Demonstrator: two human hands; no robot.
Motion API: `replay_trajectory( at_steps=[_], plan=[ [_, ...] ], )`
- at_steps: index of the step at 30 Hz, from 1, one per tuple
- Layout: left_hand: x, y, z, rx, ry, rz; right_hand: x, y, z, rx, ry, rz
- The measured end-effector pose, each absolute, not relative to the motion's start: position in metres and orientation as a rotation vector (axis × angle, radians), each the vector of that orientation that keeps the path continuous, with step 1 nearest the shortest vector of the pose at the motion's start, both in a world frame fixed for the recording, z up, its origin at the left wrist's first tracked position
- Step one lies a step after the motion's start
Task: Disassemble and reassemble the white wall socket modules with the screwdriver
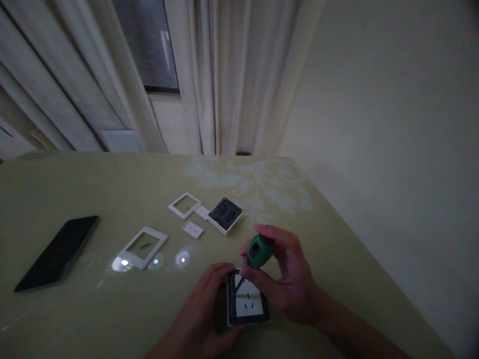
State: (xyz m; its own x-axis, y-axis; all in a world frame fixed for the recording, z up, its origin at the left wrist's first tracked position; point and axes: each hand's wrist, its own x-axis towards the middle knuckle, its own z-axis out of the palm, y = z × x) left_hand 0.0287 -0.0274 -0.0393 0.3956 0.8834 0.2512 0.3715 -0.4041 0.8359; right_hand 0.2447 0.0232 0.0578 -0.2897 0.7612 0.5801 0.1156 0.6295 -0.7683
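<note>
A wall socket (249, 308) with a white slotted face and a dark surround lies at the front of the table. My left hand (204, 304) grips it by its left side, fingers at the top corner and thumb at the lower edge. Over the socket, my right hand (290, 271) is closed around a screwdriver (260, 251) with a green and black handle. The screwdriver's thin shaft slants down to the left, its tip at the left side of the white face. Whether the tip sits in a screw is too small to tell.
Beyond the hands lie a second socket (225, 214) with its black back up, small white plates (192, 229) and a white frame (186, 194). Another white frame (160, 243) surrounds a small dark screw-like piece (145, 246). A dark tablet (58, 254) is at left. A wall (392, 149) borders the table's right edge.
</note>
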Motion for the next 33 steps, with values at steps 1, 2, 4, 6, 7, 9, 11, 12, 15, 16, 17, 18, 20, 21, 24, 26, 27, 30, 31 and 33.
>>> replay_trajectory(
  at_steps=[1,2,4,6,7,9,11,12,15,16,17,18,20,21,24,26,27,30,31,33],
  plan=[
    [0.028,-0.027,-0.042,1.952,1.073,0.945,0.245,0.023,0.059,-0.704,-1.768,0.756],
    [0.028,-0.028,-0.044,1.951,1.078,0.949,0.244,0.024,0.059,-0.699,-1.762,0.763],
    [0.028,-0.029,-0.046,1.946,1.091,0.931,0.244,0.024,0.058,-0.693,-1.755,0.774],
    [0.028,-0.029,-0.045,1.933,1.095,0.914,0.244,0.025,0.057,-0.701,-1.753,0.788],
    [0.028,-0.03,-0.044,1.93,1.09,0.911,0.244,0.025,0.056,-0.706,-1.752,0.792],
    [0.028,-0.03,-0.042,1.928,1.089,0.905,0.244,0.025,0.054,-0.713,-1.749,0.794],
    [0.027,-0.03,-0.041,1.935,1.088,0.892,0.244,0.025,0.055,-0.709,-1.749,0.79],
    [0.027,-0.029,-0.041,1.938,1.089,0.887,0.244,0.025,0.056,-0.704,-1.751,0.79],
    [0.027,-0.029,-0.042,1.943,1.09,0.894,0.244,0.024,0.057,-0.697,-1.759,0.792],
    [0.027,-0.029,-0.042,1.945,1.085,0.895,0.245,0.024,0.057,-0.701,-1.764,0.791],
    [0.027,-0.029,-0.042,1.947,1.08,0.9,0.245,0.024,0.057,-0.707,-1.768,0.789],
    [0.027,-0.029,-0.042,1.947,1.075,0.905,0.245,0.025,0.055,-0.716,-1.769,0.785],
    [0.028,-0.029,-0.041,1.937,1.074,0.916,0.245,0.025,0.052,-0.73,-1.769,0.772],
    [0.028,-0.028,-0.04,1.928,1.076,0.913,0.245,0.025,0.051,-0.731,-1.773,0.763],
    [0.028,-0.028,-0.039,1.914,1.074,0.899,0.247,0.025,0.046,-0.728,-1.806,0.712],
    [0.028,-0.027,-0.038,1.925,1.062,0.896,0.248,0.025,0.044,-0.726,-1.826,0.679],
    [0.028,-0.027,-0.038,1.93,1.059,0.9,0.249,0.025,0.044,-0.728,-1.83,0.671],
    [0.028,-0.027,-0.038,1.929,1.065,0.891,0.249,0.024,0.046,-0.721,-1.83,0.67],
    [0.028,-0.028,-0.039,1.926,1.066,0.889,0.249,0.024,0.047,-0.717,-1.824,0.677],
    [0.028,-0.028,-0.041,1.922,1.058,0.901,0.248,0.024,0.05,-0.702,-1.81,0.693]
  ],
)
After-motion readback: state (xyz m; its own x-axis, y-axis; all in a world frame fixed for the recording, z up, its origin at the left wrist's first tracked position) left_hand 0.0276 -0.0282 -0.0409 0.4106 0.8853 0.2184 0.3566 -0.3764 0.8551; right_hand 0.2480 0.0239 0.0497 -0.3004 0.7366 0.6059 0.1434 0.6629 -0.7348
